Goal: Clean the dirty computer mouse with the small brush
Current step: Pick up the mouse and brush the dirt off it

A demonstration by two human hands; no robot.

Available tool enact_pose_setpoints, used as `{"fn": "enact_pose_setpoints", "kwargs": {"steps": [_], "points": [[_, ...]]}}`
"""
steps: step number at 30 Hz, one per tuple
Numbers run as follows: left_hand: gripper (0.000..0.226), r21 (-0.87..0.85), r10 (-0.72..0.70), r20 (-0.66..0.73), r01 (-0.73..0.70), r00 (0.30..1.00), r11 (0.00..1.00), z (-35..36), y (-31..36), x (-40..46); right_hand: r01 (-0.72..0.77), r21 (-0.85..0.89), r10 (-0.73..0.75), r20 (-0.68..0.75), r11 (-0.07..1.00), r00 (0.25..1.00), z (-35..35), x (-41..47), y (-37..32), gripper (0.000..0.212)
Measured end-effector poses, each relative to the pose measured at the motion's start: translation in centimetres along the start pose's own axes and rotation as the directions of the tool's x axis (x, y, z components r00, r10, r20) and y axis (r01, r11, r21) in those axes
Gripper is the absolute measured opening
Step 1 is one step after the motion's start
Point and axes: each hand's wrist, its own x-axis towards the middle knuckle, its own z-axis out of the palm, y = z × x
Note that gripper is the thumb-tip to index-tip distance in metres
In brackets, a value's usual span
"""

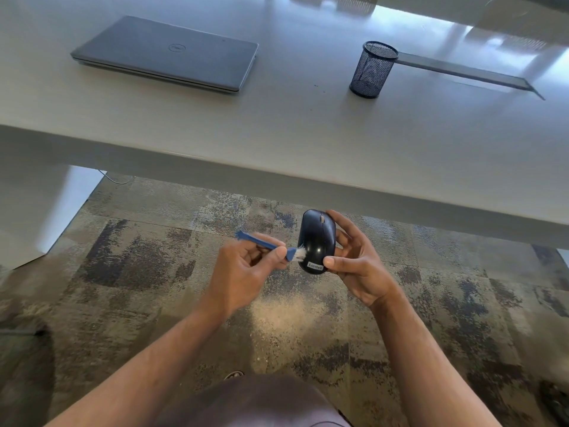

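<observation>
A black computer mouse [316,238] with a small label at its near end is held upright in my right hand [354,263], thumb at the near end and fingers wrapped behind it. My left hand [246,269] pinches a small blue-handled brush [264,245]. Its white bristles touch the mouse's lower left side. Both hands hover over the carpet, below the table's front edge.
A grey table [277,127] spans the upper half. On it lie a closed grey laptop [166,53] at the back left and a black mesh pen cup [371,69] at the back right, beside a long slot. Patterned carpet [154,272] lies below.
</observation>
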Motion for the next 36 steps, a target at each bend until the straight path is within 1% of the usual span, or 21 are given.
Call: {"fn": "enact_pose_setpoints", "kwargs": {"steps": [3, 6, 8, 12, 16, 19, 21, 24, 28, 32, 36], "points": [[0.009, 0.093, -0.025, 0.052, 0.02, 0.998, 0.995, -0.3, -0.6, -0.8, -0.007, 0.001, 0.007, -0.014, 1.0, 1.0, 0.1, -0.2, 0.0, 0.096], [0.008, 0.128, -0.044, 0.041, 0.039, 0.998, 0.991, -0.5, -0.9, -1.0, -0.006, 0.002, 0.006, -0.022, 1.0, 1.0, 0.2, -0.2, 0.0, 0.102], [0.007, 0.113, -0.028, -0.004, 0.028, 1.0, 0.993, -0.7, -0.7, -0.8, -0.003, -0.006, 0.003, -0.018, 1.0, 1.0, 0.2, -0.3, 0.0, 0.104], [0.007, 0.054, 0.011, -0.103, -0.005, 0.995, 0.999, -0.8, 0.7, 0.5, -0.022, -0.028, 0.021, -0.038, 0.999, 0.999, 0.5, -0.5, -0.1, 0.089], [0.008, -0.011, 0.006, -0.169, -0.008, 0.986, 1.0, -0.6, 1.7, 2.1, -0.027, -0.024, 0.028, 0.029, 0.999, 0.999, 0.6, -0.5, 0.3, 0.095], [0.011, -0.055, -0.027, -0.179, 0.017, 0.984, 0.998, -0.6, 1.9, 3.0, -0.03, -0.013, 0.031, 0.075, 0.999, 0.997, 0.8, -0.5, 0.5, 0.093], [0.01, -0.067, -0.024, -0.157, 0.013, 0.987, 0.998, -0.5, 2.0, 3.1, -0.023, -0.005, 0.024, 0.091, 1.0, 0.996, 0.8, -0.5, 0.6, 0.094], [0.006, -0.089, -0.008, -0.108, -0.001, 0.994, 0.996, -0.3, 1.8, 2.7, -0.019, 0.007, 0.018, 0.079, 1.0, 0.997, 0.6, -0.4, 0.5, 0.095], [0.007, -0.113, 0.018, 0.002, -0.018, 1.0, 0.993, -0.5, 0.9, 1.7, -0.014, -0.016, 0.015, 0.059, 1.0, 0.998, 0.3, -0.5, 0.4, 0.095], [0.008, -0.086, 0.052, 0.109, -0.043, 0.993, 0.995, -0.6, 0.4, 0.5, -0.019, -0.019, 0.019, 0.028, 1.0, 0.999, 0.1, -0.5, 0.4, 0.102], [0.008, -0.048, 0.048, 0.141, -0.041, 0.989, 0.998, -1.0, -0.3, 0.0, -0.018, -0.013, 0.019, 0.028, 1.0, 0.999, -0.1, -0.4, 0.4, 0.106]]}}
